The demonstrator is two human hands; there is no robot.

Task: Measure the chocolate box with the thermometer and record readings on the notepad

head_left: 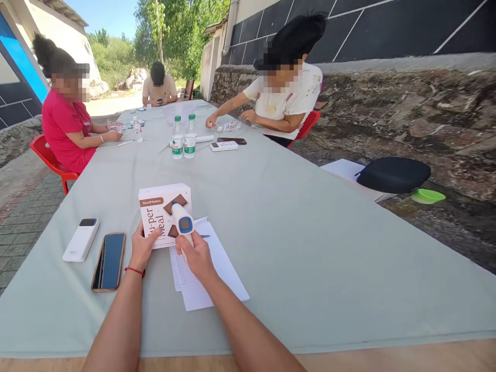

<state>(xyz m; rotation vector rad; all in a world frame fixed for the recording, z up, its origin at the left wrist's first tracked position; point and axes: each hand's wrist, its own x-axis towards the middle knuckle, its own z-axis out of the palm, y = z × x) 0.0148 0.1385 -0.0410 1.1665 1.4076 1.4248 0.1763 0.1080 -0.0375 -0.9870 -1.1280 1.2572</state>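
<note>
My left hand (144, 245) grips a white and brown box (155, 201) by its lower left corner, holding it upright with its printed front towards me. In my right hand (196, 254) is a white infrared thermometer (183, 221) with a blue-framed screen. Its head is in front of the right half of the box; whether they touch I cannot tell. Below my hands lie white sheets of paper (217, 274), one with printed rows, and a pen (204, 236) partly hidden behind the thermometer and my right hand.
A phone (109, 262) and a white power bank (81, 240) lie left of my left arm. Two water bottles (183, 139), another power bank (223, 146) and a dark phone (231, 140) are farther up the cloth-covered table (310, 248). Several people sit around it.
</note>
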